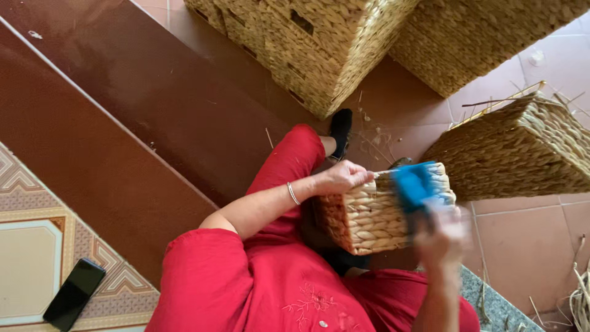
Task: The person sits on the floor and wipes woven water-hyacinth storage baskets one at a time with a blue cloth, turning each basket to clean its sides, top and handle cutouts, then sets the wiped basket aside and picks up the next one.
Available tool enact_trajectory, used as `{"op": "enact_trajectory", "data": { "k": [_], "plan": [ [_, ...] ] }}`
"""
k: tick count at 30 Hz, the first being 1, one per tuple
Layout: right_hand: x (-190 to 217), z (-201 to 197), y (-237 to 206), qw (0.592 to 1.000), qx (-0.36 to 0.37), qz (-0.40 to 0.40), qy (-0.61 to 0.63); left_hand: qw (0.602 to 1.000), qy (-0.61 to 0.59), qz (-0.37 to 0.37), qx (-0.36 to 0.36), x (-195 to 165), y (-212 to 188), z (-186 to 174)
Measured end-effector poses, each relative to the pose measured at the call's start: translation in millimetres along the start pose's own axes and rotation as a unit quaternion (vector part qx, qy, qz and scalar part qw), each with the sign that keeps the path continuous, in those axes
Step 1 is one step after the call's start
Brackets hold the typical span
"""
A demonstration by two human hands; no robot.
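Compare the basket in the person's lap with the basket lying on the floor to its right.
The lap basket is smaller; the floor basket looks larger. The lap basket is held: the left hand grips its rim and the blurred right hand holds a blue tool against it. The floor basket lies untouched, loose strands poking from its top edge. Both are woven from the same pale straw-coloured fibre.

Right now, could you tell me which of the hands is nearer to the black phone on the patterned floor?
Left. The left hand grips the woven basket's rim, on the side towards the phone. The right hand, blurred, holds a blue brush farther away.
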State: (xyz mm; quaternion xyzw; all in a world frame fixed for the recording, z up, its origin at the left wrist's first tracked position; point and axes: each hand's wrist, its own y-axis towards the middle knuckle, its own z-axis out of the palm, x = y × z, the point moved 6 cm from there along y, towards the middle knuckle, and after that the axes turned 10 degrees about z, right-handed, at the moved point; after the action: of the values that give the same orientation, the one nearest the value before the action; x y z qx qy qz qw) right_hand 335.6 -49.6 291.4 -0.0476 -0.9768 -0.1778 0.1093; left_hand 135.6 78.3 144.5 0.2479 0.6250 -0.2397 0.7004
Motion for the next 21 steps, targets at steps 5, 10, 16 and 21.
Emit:
{"op": "enact_trajectory", "data": {
  "k": [5,10,16,21],
  "plan": [
    [1,5,13,0.982,-0.088,0.064,-0.154,0.995,0.076,0.001,-0.069,8,-16,4],
    [124,10,-54,0.996,-0.018,-0.081,0.019,0.991,0.074,0.052,-0.097,12,-12,-5],
    [44,10,-16,0.996,-0.047,-0.042,-0.066,0.994,-0.071,0.028,-0.079,38,-12,9],
    [-21,7,29,0.972,-0.065,0.124,-0.186,0.992,0.022,0.082,-0.095,30,-26,7]
  ]
}}
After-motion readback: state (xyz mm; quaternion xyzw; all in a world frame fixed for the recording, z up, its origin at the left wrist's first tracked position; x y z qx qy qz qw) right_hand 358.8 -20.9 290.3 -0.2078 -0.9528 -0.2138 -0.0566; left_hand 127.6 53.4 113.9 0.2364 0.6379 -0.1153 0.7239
